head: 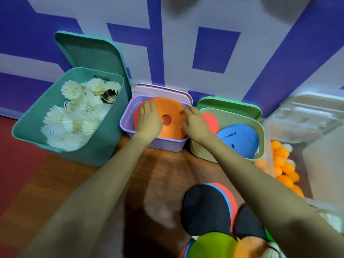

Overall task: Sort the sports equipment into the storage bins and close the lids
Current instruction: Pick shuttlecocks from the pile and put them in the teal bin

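Note:
An orange disc cone (170, 112) with a centre hole lies on top of other discs inside the small purple bin (128, 125). My left hand (149, 119) presses flat on the disc's left side. My right hand (194, 121) touches its right edge with loosely bent fingers. To the right, a green bin (260, 135) holds a blue disc (240, 142) and a red disc (210, 121). At the left, a large teal bin (104, 146) is full of white shuttlecocks (74, 118). More flat discs (206, 211), black, red, green and orange, are stacked on the floor near me.
Each bin's lid leans behind it against the blue and white wall: teal lid (89, 53), pink lid (162, 90), green lid (229, 105). A clear bin (270, 161) at the right holds orange balls (283, 164); its clear lid (305, 118) lies behind. The floor is wooden.

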`<state>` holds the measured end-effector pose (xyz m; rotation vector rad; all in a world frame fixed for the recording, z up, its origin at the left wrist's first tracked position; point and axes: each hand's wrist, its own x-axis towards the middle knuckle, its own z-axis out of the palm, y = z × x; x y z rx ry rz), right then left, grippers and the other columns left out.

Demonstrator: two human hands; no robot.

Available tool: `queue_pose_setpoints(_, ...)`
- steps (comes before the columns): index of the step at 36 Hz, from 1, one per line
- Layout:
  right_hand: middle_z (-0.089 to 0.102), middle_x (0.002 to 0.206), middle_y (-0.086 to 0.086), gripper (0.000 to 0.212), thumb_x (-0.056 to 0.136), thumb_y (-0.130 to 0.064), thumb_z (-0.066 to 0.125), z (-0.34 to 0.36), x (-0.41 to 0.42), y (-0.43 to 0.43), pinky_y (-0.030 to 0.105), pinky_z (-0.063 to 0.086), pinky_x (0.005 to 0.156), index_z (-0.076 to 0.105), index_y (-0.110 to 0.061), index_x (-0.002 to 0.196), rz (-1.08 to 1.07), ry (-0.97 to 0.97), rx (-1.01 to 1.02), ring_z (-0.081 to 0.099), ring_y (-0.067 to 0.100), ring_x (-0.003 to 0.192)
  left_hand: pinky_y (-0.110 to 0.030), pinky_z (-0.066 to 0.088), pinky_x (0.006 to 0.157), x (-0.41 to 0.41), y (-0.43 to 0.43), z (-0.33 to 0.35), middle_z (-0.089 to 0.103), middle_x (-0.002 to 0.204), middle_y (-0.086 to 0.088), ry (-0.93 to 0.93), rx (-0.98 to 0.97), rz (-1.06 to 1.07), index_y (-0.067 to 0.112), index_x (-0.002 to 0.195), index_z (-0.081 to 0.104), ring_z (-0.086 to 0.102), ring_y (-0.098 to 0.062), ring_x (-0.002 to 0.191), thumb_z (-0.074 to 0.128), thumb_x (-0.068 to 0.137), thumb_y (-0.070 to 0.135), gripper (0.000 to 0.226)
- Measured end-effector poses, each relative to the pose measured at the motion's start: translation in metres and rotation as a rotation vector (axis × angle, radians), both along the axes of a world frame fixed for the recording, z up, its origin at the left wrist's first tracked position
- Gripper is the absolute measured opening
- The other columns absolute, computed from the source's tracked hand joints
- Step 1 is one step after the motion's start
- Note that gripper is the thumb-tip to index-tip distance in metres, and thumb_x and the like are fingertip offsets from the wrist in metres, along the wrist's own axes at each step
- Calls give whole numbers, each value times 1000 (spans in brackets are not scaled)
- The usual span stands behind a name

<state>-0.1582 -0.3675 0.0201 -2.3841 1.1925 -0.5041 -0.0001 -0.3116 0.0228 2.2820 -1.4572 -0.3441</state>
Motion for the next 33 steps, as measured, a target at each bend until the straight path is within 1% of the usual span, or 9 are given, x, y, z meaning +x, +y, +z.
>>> queue_pose_setpoints(3, 56, 118, 17, 32, 83, 2, 54, 6, -36, 18, 27, 32, 99, 61, 1, 114, 34, -90, -46, 50, 33, 114, -41, 26, 109, -44, 24, 3, 39, 139, -21, -63, -163, -147, -1, 137, 37, 35, -37, 130, 50, 87, 2, 52)
queue_pose_setpoints(7, 60, 111, 14, 23, 85, -3, 56, 10, -102, 49, 31, 36, 96, 64, -3, 107, 17, -119, -83, 54, 32, 108, -39, 32, 102, -110, 70, -3, 46, 125, -23, 121, -228, -273, -6, 126, 46, 45, -39, 117, 58, 78, -3, 50)
queue_pose_setpoints(9, 60, 111, 12, 23, 86, -3, 57, 9, -137, 69, 33, 39, 96, 64, -5, 108, -13, -105, -50, 55, 31, 109, -36, 34, 101, -141, 96, -10, 45, 123, -20, 251, -172, -280, -3, 126, 46, 48, -36, 114, 61, 80, -1, 48)
queue_pose_setpoints(13, 61, 110, 14, 24, 86, -2, 58, 6, -203, 116, 19, 32, 87, 63, -3, 109, 4, -11, 48, 56, 30, 105, -26, 36, 95, -195, 146, -30, 46, 121, -10, 344, 14, -390, 6, 121, 52, 53, -25, 109, 62, 87, 10, 36)
queue_pose_setpoints(19, 58, 105, 13, 20, 88, -13, 58, -12, -293, 175, 41, 44, 85, 60, -7, 107, 42, 208, 178, 56, 32, 101, -34, 41, 97, -256, 189, -52, 50, 123, -4, 302, 254, -560, 15, 121, 56, 52, -22, 114, 67, 84, 27, 41)
queue_pose_setpoints(23, 50, 129, 6, 40, 93, -25, 55, -14, -330, 203, 34, 40, 98, 50, -15, 131, 93, 398, 263, 47, 24, 120, -34, 41, 98, -289, 196, -51, 47, 126, 3, 245, 330, -698, 22, 127, 52, 48, -16, 117, 68, 81, 36, 50)
queue_pose_setpoints(26, 46, 132, 6, 45, 95, -25, 49, -18, -346, 213, 37, 39, 100, 43, -17, 138, 156, 585, 201, 43, 26, 124, -32, 41, 96, -311, 199, -50, 48, 124, 3, 223, 390, -776, 22, 125, 52, 48, -15, 114, 71, 78, 38, 54)
queue_pose_setpoints(30, 46, 130, 6, 47, 89, -12, 46, -23, -354, 222, 39, 33, 103, 45, -20, 135, 236, 667, 37, 38, 27, 126, -33, 41, 88, -332, 204, -48, 47, 118, 0, 145, 488, -850, 19, 123, 47, 46, -19, 112, 73, 76, 41, 57)
queue_pose_setpoints(33, 43, 133, 6, 47, 88, -12, 46, -25, -351, 222, 41, 24, 110, 44, -20, 135, 247, 720, -15, 31, 25, 132, -38, 43, 92, -343, 210, -49, 46, 118, -1, 199, 546, -787, 18, 122, 45, 47, -21, 113, 70, 73, 57, 67)
